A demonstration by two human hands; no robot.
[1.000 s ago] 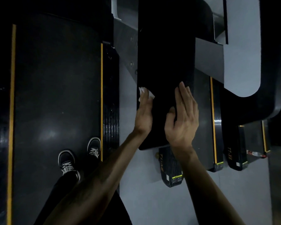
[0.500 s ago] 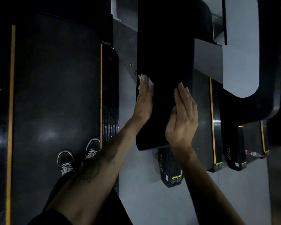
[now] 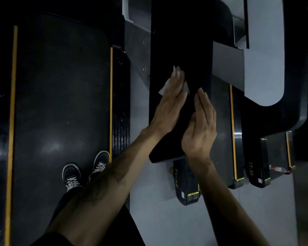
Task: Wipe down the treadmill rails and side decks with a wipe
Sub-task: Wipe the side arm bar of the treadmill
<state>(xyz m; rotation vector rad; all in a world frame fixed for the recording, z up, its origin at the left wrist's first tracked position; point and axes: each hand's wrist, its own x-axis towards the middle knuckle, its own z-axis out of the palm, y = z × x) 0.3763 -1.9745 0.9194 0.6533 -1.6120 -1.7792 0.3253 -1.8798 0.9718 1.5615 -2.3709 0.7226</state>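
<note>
Head view: dim gym, grey floor (image 3: pixel 149 219) between dark treadmills. Treadmill belt (image 3: pixel 60 103) on the left is black with a yellow stripe down each side; person's two black sneakers with white laces (image 3: pixel 85 172) stand on its near right part. Ribbed black side deck (image 3: pixel 121 103) runs just right of the belt's right stripe. Right of the floor gap, a broad matte black rail (image 3: pixel 180 41) runs away from the camera, near end rounded. White wipe (image 3: pixel 164 87) lies flat on the rail, thin, slightly crumpled, corners poking out both sides of the fingers. Left hand (image 3: pixel 169 105) flat on the wipe, fingers straight and together, pressing it to the rail. Right hand (image 3: pixel 199 128) just beside it on the rail, apart from the left, fingers straight, holding nothing. More treadmill decks further right, one labelled TT-X6 (image 3: pixel 251 172)
</note>
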